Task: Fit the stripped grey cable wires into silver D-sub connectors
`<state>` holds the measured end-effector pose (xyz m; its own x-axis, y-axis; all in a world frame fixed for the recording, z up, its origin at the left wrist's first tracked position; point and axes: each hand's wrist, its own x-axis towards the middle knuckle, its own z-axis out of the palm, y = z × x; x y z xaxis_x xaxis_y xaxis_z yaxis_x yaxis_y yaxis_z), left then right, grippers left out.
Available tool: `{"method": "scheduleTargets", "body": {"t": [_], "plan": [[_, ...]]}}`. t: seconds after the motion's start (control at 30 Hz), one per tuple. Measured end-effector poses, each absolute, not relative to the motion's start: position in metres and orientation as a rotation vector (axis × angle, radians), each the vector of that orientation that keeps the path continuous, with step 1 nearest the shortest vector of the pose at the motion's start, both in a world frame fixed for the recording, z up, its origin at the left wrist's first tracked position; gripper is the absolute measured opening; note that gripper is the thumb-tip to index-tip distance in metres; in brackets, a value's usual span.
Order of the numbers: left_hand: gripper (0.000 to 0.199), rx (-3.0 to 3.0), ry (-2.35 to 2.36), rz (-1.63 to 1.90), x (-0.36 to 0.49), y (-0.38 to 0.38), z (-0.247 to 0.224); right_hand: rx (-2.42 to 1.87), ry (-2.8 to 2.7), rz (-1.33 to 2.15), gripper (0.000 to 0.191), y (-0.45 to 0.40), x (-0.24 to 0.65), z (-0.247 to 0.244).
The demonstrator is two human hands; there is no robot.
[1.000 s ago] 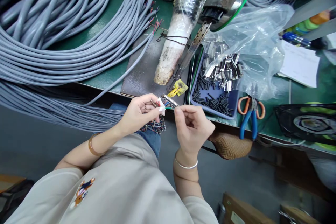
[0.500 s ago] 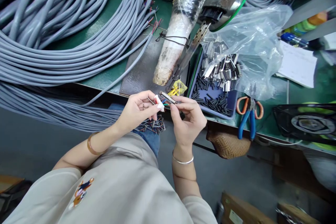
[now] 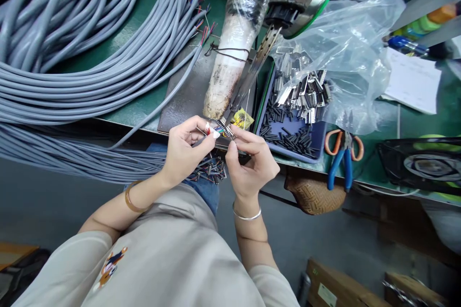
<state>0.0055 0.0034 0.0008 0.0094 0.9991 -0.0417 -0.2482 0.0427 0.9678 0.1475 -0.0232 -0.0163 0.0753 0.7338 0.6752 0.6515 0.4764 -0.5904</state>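
Note:
My left hand is closed, pinching a cable's stripped end; white wrapping shows at its thumb and forefinger. Thin coloured wires fan out from that pinch toward a metal connector with a row of pins. The connector is gripped at its right end between the thumb and fingers of my right hand. Both lie just under the tip of a soldering iron and beside a white, stained hose. I cannot tell which wires are joined to the pins.
A purple tray holds metal connectors and short black tubes, with a clear plastic bag over part of it. Blue-handled pliers lie at the bench edge. Grey cables fill the left. A yellow packet lies near the hands.
Both hands have moved slightly left and up in view, bringing the connector nearer the hose mouth and iron tip. The connector has turned to slant more steeply. The whole view has shifted a little.

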Motion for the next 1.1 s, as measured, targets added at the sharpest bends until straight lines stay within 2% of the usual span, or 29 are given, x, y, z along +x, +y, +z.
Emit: {"method": "scheduleTargets", "body": {"t": [0.3,0.67,1.1], "plan": [[0.024,1.026,1.031,1.294,0.0049,0.0053,0.0008,-1.203,-1.613,0.160,0.015,-0.0206,0.1492,-0.0162],[0.018,1.125,1.106,1.369,0.0061,0.0074,0.0049,-1.203,-1.651,0.080,0.015,-0.0149,0.1464,-0.0072],[0.021,1.155,1.092,1.319,0.0045,0.0037,0.0028,-1.228,-1.666,0.083,0.016,-0.0189,0.1500,-0.0084]]}}
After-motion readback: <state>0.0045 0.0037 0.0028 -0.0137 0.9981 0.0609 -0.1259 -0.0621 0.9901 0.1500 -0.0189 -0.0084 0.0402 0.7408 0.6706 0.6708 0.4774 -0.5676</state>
